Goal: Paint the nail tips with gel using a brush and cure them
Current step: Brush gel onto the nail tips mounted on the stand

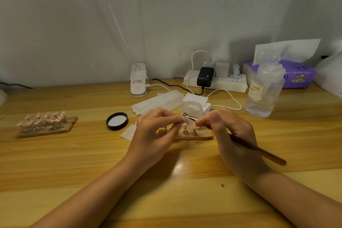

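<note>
Holding a brush [240,141] in a pinch, the right hand [235,135] sits at the centre right of the frame; the brown handle points to the lower right, and the metal end [188,116] reaches up and left in front of an open clear jar [192,112]. The left hand [157,131], at the centre, has its fingers curled and its thumb and forefinger pressed together on something small near the brush end; what it pinches is too small to tell. Between and just below both hands lies a wooden strip [196,136] with small metal stands, and pink nail tips [185,125] sit on top of them. At the left of the frame two more wooden strips [48,127] carry rows of pink tips. A black jar lid [117,121] lies upside down to the left of the hands, on the wooden table [74,163]. White wipes [157,102] lie behind the jar. Further back stand a white clip lamp [138,81], a power strip [222,81] with chargers, a clear bottle [262,90] with a label at the right, and a purple tissue pack [298,76].
</note>
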